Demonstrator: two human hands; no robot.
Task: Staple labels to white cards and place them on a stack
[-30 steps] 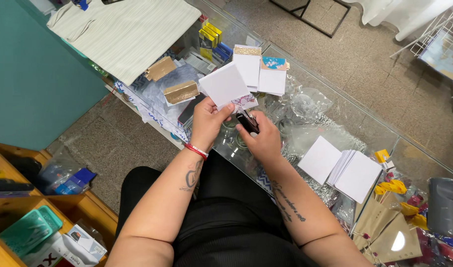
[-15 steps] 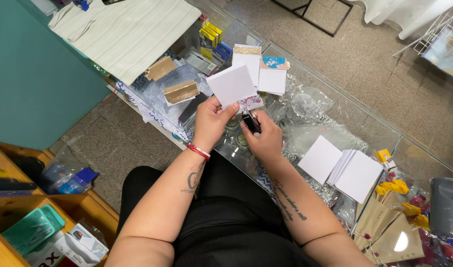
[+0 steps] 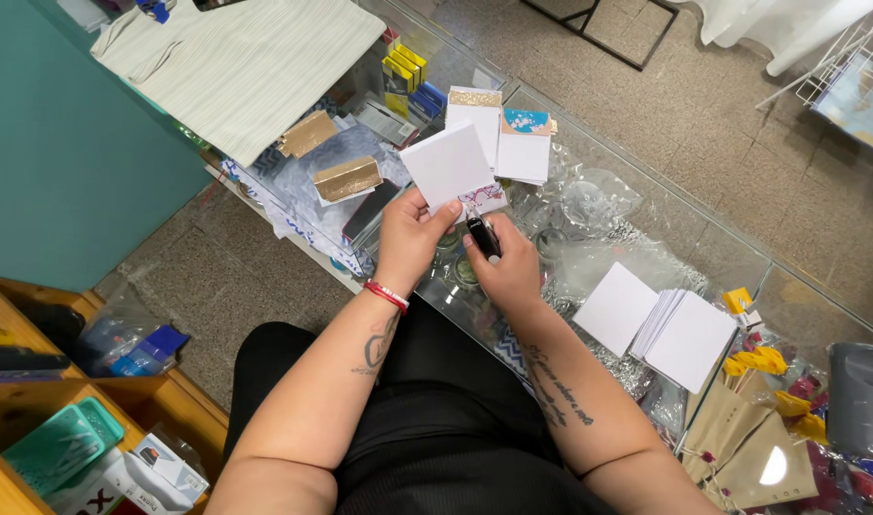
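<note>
My left hand point(image 3: 408, 238) holds a small stack of white square cards point(image 3: 449, 164) by its lower edge, above a glass counter point(image 3: 665, 219); a card with a pink floral strip point(image 3: 481, 200) shows under the stack. My right hand point(image 3: 506, 272) grips a small black tool point(image 3: 484, 236), its tip against the bottom edge of the cards. A red bracelet point(image 3: 387, 296) circles my left wrist. Both forearms carry tattoos.
Two more white card pads with gold and blue tops point(image 3: 501, 133) lie beyond my hands. Loose white cards point(image 3: 660, 324) sit at the right, near brown paper bags point(image 3: 751, 448) and yellow clips point(image 3: 756, 360). A striped cloth point(image 3: 236, 57) covers the counter's left end. Wooden shelves point(image 3: 36, 420) stand at lower left.
My hands and the card stack have barely shifted; the black tool stays against the stack's lower edge.
</note>
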